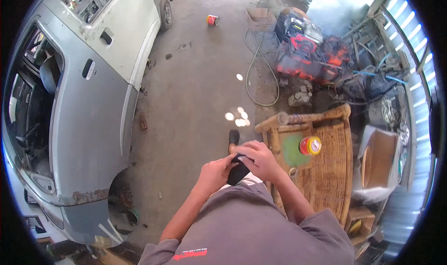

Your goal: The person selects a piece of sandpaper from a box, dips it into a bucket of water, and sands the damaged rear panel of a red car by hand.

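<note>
My left hand [216,172] and my right hand [256,155] meet in front of my waist, both closed on a flat black item [239,171], perhaps sandpaper or cloth. My left fingertips pinch its upper edge, and my right fingers lie over its top with the thumb against it. My hands hide part of it. Just beyond them shows my dark sandal [234,137]. To my right stands a worn bamboo bench [333,172], with a red and yellow can [308,146] on it.
A grey van [88,139] with a rusty lower edge fills the left. A can [213,20] lies on the concrete floor ahead. A cardboard box [260,20], a looped hose [263,104] and a red-and-black engine machine [302,50] are at the right, before a corrugated wall [409,111].
</note>
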A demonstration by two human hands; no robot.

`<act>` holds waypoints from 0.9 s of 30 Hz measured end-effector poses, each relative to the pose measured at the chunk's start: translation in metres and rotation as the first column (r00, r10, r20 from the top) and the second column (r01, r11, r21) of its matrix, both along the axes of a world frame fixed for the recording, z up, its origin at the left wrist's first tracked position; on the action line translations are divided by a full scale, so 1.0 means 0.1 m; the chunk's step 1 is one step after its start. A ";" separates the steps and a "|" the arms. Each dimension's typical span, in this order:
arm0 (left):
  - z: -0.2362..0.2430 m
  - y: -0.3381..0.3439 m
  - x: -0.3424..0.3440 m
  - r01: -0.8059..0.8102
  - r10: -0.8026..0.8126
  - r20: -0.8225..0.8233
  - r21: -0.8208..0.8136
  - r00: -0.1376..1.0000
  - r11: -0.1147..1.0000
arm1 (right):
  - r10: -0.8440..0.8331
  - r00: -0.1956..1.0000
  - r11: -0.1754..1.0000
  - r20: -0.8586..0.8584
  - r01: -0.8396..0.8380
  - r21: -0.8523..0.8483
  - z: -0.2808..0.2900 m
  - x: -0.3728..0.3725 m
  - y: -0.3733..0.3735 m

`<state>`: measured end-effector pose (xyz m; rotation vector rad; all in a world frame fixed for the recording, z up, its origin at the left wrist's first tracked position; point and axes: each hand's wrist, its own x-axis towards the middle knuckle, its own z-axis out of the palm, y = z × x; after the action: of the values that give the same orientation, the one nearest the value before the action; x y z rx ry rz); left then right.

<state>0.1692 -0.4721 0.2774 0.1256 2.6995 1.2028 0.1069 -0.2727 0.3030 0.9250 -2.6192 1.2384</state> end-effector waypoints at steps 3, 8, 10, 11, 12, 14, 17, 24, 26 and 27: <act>0.04 -0.18 -0.86 0.006 -0.004 0.059 -0.034 0.998 0.999 | 0.101 0.987 0.992 0.127 -0.109 0.059 -0.06 -0.88 -0.17; 0.30 -0.50 -2.37 -0.250 0.270 -0.036 0.281 0.962 0.926 | 0.007 0.995 0.990 0.102 0.007 -0.139 0.10 -2.40 -0.34; 0.39 -0.64 -2.91 -0.334 0.407 -0.157 0.352 0.900 0.874 | -0.206 0.901 0.890 0.382 0.334 -0.309 0.19 -2.97 -0.42; 0.42 -0.70 -3.15 -0.406 0.480 -0.032 0.486 0.877 0.774 | -0.193 0.839 0.818 0.508 0.424 -0.389 0.21 -3.24 -0.47; 0.44 -0.76 -3.37 -0.442 0.526 0.053 0.618 0.849 0.650 | -0.193 0.838 0.821 0.510 0.422 -0.384 0.23 -3.50 -0.54; 0.45 -0.84 -3.80 -0.452 0.508 0.109 0.640 0.854 0.622 | -0.037 0.822 0.561 0.568 0.488 -0.669 0.23 -3.99 -0.70; 0.39 -0.92 -4.47 -0.499 0.328 0.419 0.839 0.847 0.218 | 0.013 0.795 0.531 0.607 0.508 -0.678 0.17 -4.65 -1.03; 0.36 -1.68 -6.46 -0.422 0.406 0.319 0.885 0.857 0.195 | 0.089 0.751 0.561 0.654 0.505 -0.656 -0.02 -6.26 -1.95; 0.45 -2.06 -7.06 -0.396 0.406 0.270 0.879 0.873 0.267 | 0.058 0.763 0.646 0.643 0.463 -0.607 0.03 -6.80 -2.22; 0.50 -2.24 -7.36 -0.381 0.415 0.235 0.870 0.879 0.314 | 0.056 0.772 0.661 0.633 0.446 -0.604 0.08 -7.08 -2.35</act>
<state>-0.5669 -0.6965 0.3276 -0.4369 1.7442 2.7269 -0.6011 -0.5073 0.3106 0.0409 -2.0452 2.5499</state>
